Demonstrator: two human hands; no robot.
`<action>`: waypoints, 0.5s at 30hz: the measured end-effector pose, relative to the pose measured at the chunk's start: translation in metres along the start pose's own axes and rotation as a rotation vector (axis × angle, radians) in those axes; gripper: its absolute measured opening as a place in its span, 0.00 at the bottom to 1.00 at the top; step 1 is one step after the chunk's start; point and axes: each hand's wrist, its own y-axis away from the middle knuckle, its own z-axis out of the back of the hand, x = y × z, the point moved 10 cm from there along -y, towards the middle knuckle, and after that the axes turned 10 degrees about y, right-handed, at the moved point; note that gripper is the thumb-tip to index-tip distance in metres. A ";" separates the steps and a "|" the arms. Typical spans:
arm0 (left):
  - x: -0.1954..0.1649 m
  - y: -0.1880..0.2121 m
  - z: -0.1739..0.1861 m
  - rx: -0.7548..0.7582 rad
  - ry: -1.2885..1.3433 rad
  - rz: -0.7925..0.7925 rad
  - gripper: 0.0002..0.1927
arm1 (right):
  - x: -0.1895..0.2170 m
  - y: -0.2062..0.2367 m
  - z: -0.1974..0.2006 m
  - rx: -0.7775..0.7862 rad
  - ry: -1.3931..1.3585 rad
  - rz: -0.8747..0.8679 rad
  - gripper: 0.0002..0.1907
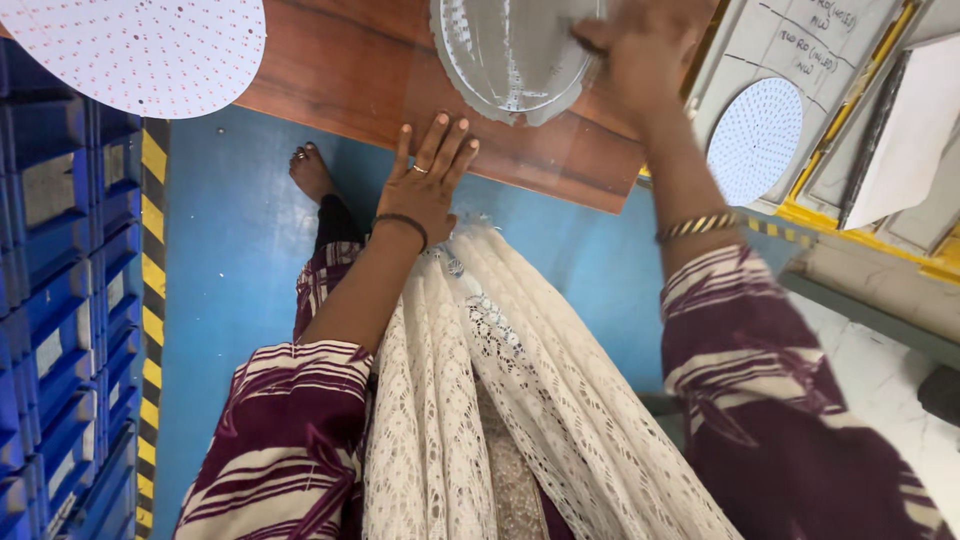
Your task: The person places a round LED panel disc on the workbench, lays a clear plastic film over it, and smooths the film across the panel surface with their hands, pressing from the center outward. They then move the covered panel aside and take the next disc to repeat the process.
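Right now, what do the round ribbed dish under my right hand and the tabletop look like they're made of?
The round dish looks like clear plastic, or perhaps glass: the table shows through it, and its ribs catch glossy highlights. The tabletop looks like wood or wood-grain laminate: reddish brown with long streaks and a smooth, slightly shiny finish. The right hand touches the dish's edge; the left hand lies flat on the table edge.

Under the flat left hand [428,182]: reddish-brown wooden surface [350,75], smooth, with a soft sheen. In the right hand [640,50]: round clear plastic cover [505,55], glossy, ribbed. Far left of the hands: white round perforated disc [150,50], matt, dotted with small holes. Below the wrists: cream lace cloth [500,400], open-worked, rough-looking. Beneath all: blue painted floor [230,250], smooth, dull.
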 end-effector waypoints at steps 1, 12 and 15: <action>0.001 0.001 0.000 -0.006 -0.005 0.002 0.58 | 0.005 0.010 -0.003 -0.005 0.010 -0.056 0.22; 0.005 0.000 -0.006 0.088 0.027 0.021 0.58 | 0.100 0.072 -0.034 0.225 -0.039 -0.375 0.26; 0.005 -0.001 -0.005 0.095 0.008 0.023 0.58 | 0.062 0.031 -0.029 0.250 0.149 -0.333 0.17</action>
